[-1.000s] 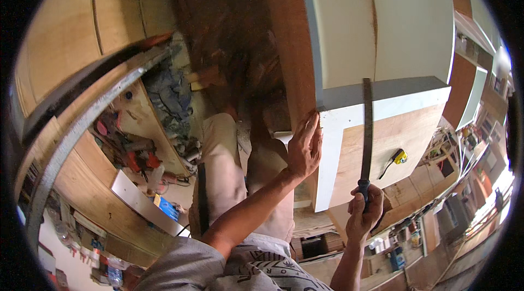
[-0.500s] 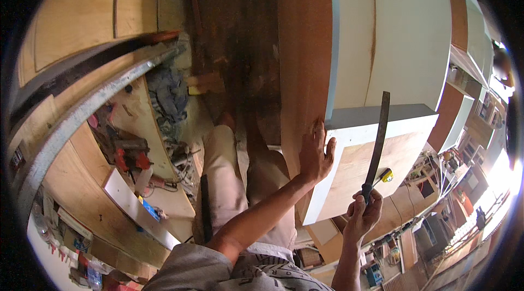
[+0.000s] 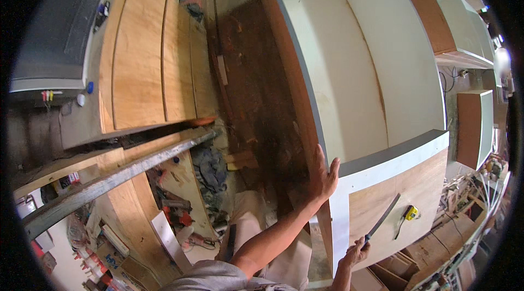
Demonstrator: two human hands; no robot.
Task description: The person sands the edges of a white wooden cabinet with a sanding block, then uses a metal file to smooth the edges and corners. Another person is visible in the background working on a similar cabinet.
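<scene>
A large box cabinet [image 3: 330, 67] lies beside me, open side up, with a pale inside and grey edges. My left hand [image 3: 324, 183] rests on its near corner, fingers spread apart along the edge. Low over the plywood end panel [image 3: 376, 198], my right hand [image 3: 356, 253] grips the dark handle of a long flat file [image 3: 385, 214]. The blade slants up and away to the right; whether it touches the panel I cannot tell. To the right of the blade, a yellow tape measure [image 3: 411, 213] sits on the panel.
At left, a long grey metal bar [image 3: 125, 195] runs past wooden panels [image 3: 139, 56]. Below it are tools with red parts and dark cloth [image 3: 210, 173]. White-and-brown cabinets [image 3: 474, 127] stand at right, above wood scraps [image 3: 461, 203]. Brown floor [image 3: 256, 67] lies between.
My view has shifted, showing more of the cabinet's inside. The file, upright before, is now lower and tilted right over the end panel. My left hand stays at the corner.
</scene>
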